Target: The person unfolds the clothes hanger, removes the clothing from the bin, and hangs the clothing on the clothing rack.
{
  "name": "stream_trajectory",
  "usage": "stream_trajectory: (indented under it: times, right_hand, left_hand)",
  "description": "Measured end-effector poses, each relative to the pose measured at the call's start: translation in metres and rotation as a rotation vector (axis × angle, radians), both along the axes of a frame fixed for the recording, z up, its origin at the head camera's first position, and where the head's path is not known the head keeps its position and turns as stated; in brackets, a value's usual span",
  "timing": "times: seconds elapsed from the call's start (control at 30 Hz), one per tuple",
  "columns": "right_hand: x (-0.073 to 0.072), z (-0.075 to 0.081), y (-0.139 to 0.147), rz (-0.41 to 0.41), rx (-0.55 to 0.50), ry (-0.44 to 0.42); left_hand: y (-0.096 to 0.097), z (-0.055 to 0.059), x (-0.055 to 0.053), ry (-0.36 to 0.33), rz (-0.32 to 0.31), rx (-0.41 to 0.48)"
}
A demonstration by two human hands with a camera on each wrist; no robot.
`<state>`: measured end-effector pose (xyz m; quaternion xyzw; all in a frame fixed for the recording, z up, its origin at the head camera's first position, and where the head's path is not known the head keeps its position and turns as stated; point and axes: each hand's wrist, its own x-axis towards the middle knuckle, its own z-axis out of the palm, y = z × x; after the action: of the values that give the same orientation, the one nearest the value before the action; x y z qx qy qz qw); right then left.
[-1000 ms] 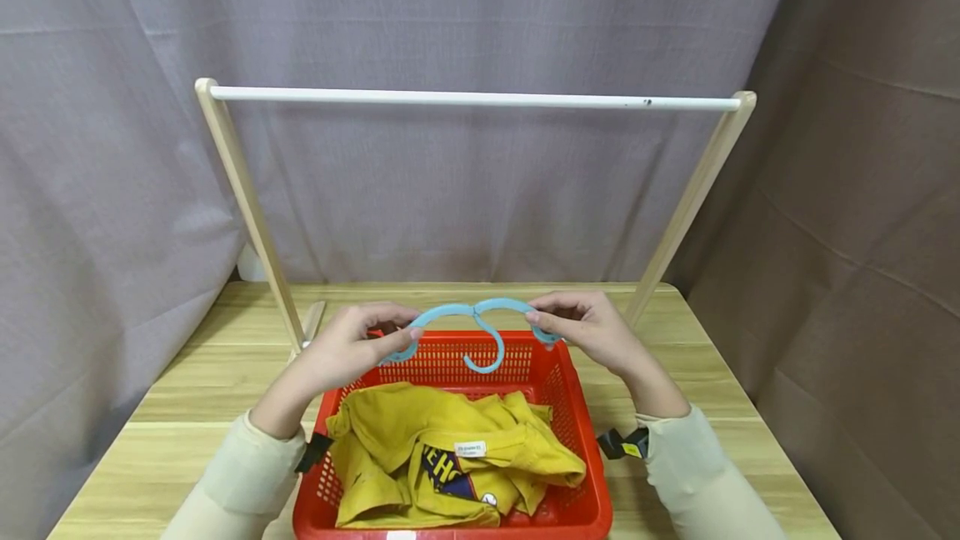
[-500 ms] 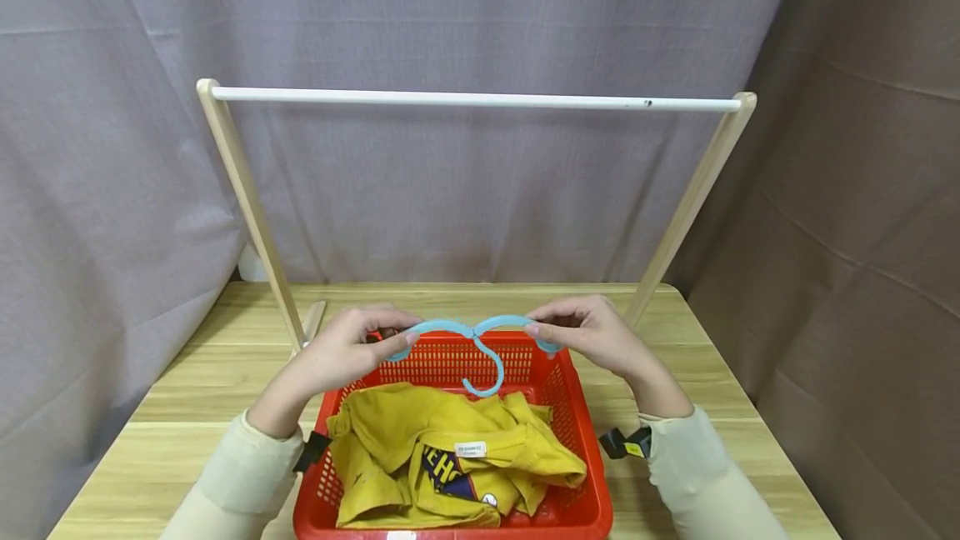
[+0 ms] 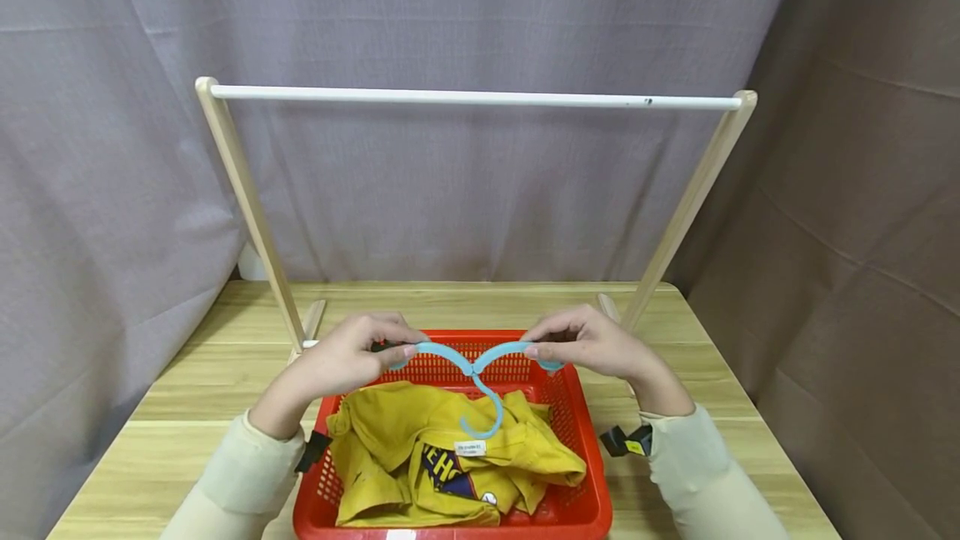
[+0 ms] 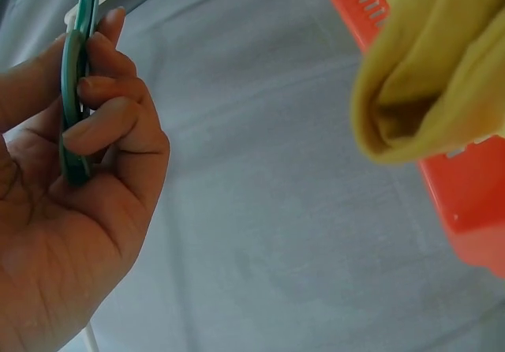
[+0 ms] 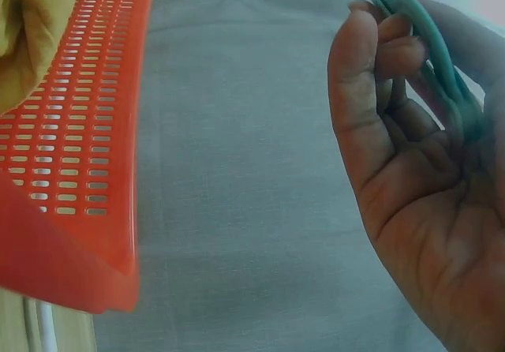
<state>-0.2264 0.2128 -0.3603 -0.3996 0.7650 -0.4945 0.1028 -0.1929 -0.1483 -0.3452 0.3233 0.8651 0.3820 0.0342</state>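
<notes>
A light blue clothes hanger (image 3: 444, 350) is held level over the red basket, its hook hanging toward me. My left hand (image 3: 352, 357) pinches one arm of it between thumb and fingers; in the left wrist view the fingers curl round the hanger's end (image 4: 72, 91). On the other side my right hand (image 3: 588, 348) pinches the opposite arm, and the right wrist view shows the hanger (image 5: 430, 40) between its thumb and curled fingers. Below, a crumpled yellow shirt (image 3: 405, 423) with a white label and a dark printed patch lies in the red plastic basket (image 3: 600, 498).
Behind the basket stands a wooden rack with a white rail (image 3: 465, 97), joined to a left post (image 3: 251, 198) and a right post (image 3: 686, 207). The wooden table (image 3: 202, 382) extends on both sides. Grey curtains (image 3: 480, 15) hang behind.
Both hands have tipped the hanger toward me. Its middle and hook have sunk lower, the hook now overlapping the shirt in the head view. The shirt and basket have stayed put.
</notes>
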Motion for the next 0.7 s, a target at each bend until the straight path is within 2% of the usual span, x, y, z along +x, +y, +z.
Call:
stream_trajectory:
  times: [0.2,0.4,0.7]
  right_hand:
    - [-0.0010,0.0004,0.0005,0.088,0.017,-0.037]
    - [-0.0034,0.0002,-0.0001,0.203,0.041,-0.039]
    - [-0.0041,0.0004,-0.0038,0.351,0.047,-0.066]
  left_hand:
    - [0.0011,-0.0008,0.0003,0.029,-0.030,-0.014]
    - [0.0039,-0.0005,0.0016,0.060,-0.077,-0.030]
    - [0.0083,-0.0019,0.0054,0.047,-0.118,-0.048]
